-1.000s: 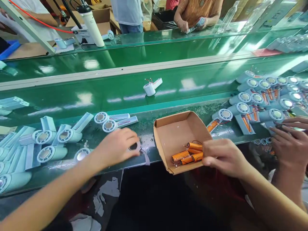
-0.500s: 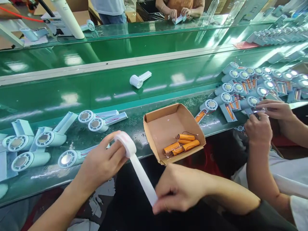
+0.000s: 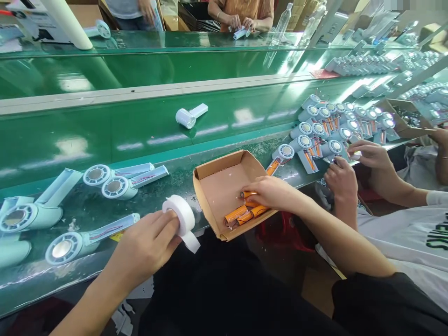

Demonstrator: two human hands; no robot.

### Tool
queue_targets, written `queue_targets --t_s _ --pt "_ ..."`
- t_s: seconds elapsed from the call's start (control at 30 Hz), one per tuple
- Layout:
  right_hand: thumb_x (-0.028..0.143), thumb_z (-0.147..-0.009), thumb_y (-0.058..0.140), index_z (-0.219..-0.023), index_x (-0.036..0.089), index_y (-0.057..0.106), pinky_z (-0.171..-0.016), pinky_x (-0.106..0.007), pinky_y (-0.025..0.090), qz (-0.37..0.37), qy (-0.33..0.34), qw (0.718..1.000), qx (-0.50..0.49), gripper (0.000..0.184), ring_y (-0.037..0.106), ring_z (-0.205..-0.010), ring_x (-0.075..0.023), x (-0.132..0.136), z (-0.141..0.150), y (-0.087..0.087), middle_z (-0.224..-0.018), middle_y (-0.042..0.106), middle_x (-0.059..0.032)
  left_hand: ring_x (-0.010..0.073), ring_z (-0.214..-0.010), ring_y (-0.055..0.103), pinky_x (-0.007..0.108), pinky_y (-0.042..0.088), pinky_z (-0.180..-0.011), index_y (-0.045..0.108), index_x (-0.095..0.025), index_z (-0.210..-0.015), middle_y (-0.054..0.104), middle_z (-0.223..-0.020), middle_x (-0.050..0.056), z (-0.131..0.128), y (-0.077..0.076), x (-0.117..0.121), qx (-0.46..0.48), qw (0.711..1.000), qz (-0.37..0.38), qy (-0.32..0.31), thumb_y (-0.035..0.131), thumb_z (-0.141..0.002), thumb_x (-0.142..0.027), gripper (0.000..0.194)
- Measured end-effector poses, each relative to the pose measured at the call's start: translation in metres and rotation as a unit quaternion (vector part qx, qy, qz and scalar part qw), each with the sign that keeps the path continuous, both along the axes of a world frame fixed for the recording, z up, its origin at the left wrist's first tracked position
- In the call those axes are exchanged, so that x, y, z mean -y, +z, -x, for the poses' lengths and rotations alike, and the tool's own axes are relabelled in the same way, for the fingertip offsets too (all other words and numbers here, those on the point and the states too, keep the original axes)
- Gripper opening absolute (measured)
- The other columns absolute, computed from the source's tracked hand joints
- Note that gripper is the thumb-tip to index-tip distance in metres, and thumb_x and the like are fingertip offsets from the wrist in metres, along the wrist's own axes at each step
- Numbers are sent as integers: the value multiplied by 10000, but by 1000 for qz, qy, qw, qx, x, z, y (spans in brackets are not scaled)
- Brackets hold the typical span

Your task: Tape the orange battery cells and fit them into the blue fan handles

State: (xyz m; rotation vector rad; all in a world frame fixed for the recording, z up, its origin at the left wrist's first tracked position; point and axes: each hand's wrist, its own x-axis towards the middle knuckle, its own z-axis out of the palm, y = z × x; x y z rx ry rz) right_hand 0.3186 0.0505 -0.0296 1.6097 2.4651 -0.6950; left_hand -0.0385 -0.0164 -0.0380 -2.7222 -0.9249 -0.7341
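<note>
In my left hand (image 3: 149, 242) is a roll of white tape (image 3: 187, 215), gripped with the fingers through its core. A short loose tail of tape hangs from the underside of the roll. My right hand (image 3: 271, 192) reaches into a shallow cardboard box (image 3: 206, 205), its fingers closed round an orange battery (image 3: 247, 194) with thin wires. Other orange batteries (image 3: 235, 214) lie beside it in the box; my fingers partly cover them. Left of the tape roll, pale blue fan housings (image 3: 117, 186) with open handles and wires lie on the bench.
A single housing (image 3: 186, 118) lies on the green belt. To the right, many housings with orange batteries (image 3: 304, 141) crowd the bench near a co-worker's hands (image 3: 341, 179). Across the line, another person's hands (image 3: 241, 23) hold a part. Clear bottles (image 3: 283, 23) stand at the back.
My right hand has left the tape strip and moved to the batteries in the box. The long strip is gone, leaving a short tail on the roll. The view has shifted right.
</note>
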Motion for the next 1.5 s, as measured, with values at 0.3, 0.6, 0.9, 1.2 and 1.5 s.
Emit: queue_targets --t_s 0.3,0.6,0.9,1.2,1.5 --pt "525 -754 915 -1178 185 829 -845 -400 670 151 -185 812 -533 550 806 -923 -266 21 42 10 -1019 844 -91 217 -855 619 355 514 -711 722 -166 -1091 742 -1025 68 -26 26 -2 -91 995 22 -24 498 -974 -12 296" --pt "451 -819 888 -1048 188 862 -730 -320 651 152 -100 884 -431 350 787 -870 -267 27 56 26 -821 823 -11 210 -777 604 373 462 -611 740 -194 -971 669 -863 47 -33 44 -4 -195 980 -36 2 519 -958 -9 288" --pt "516 -823 864 -1111 220 785 -849 -381 680 -31 -395 603 -693 420 803 -1003 -259 61 131 -18 -1122 829 -107 143 -543 610 335 382 -521 723 -107 -1061 759 -795 50 -67 22 25 -1 989 -64 133 715 -995 -230 140" --pt "345 -869 863 -1049 319 798 -933 -324 666 -271 -308 532 -741 193 776 -1061 -181 2 59 4 -1141 791 12 177 -752 748 287 514 -636 776 -218 -1166 837 -1065 49 30 -11 -14 -61 957 205 198 622 -1039 -482 331" --pt "325 -870 870 -1222 407 755 -898 -451 697 -188 -268 638 -697 380 816 -952 -225 36 73 -3 -1025 821 16 405 -1183 633 512 543 -866 811 -204 -1086 701 -1369 176 60 -11 -69 -190 926 106 309 635 -960 -252 222"
